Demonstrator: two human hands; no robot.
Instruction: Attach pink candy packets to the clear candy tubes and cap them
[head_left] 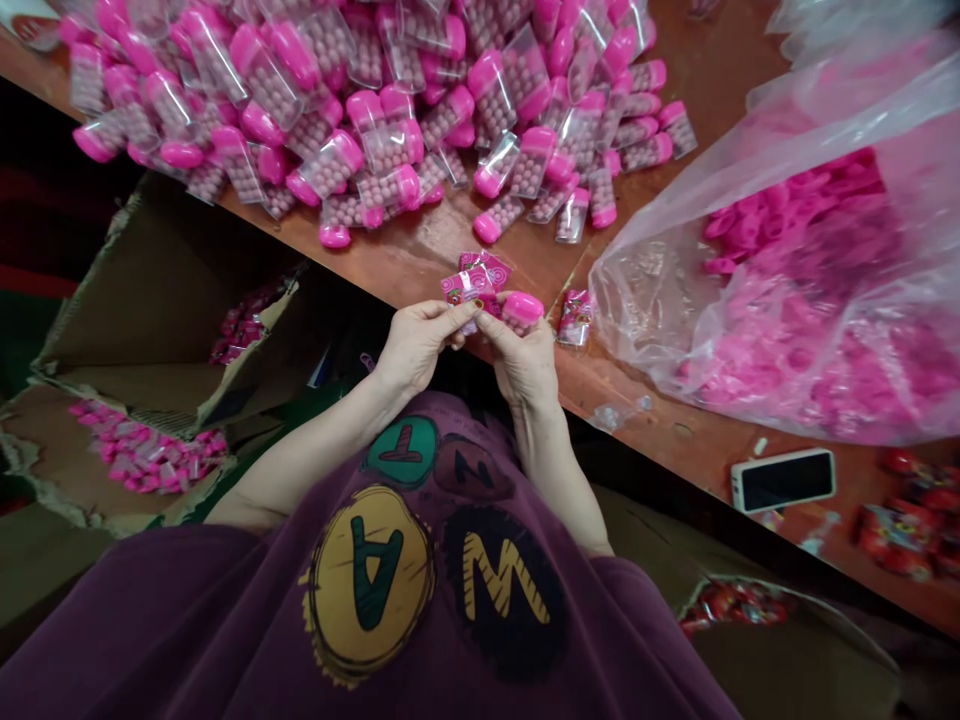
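My left hand [414, 345] is closed, thumb and fingertips pinching a printed pink label [466, 288] at the table's front edge. Against it, my right hand [531, 368] grips a small clear candy container [523, 308] with a bright pink cap; its thumb also meets the label. The fingertips of both hands nearly touch, and part of what they pinch is hidden. Just beyond them lie more printed pink labels [491, 266]. To the right of my right hand, a container wrapped in a printed label [576, 318] rests on the wooden table [442, 238].
Many pink-capped candy containers [390, 140] are heaped at the back. A clear plastic bag [652, 290] of pink parts lies right, beyond a phone [784, 480] and red wrapped items [907, 525]. Cardboard boxes [135, 350] with pink items stand below at left.
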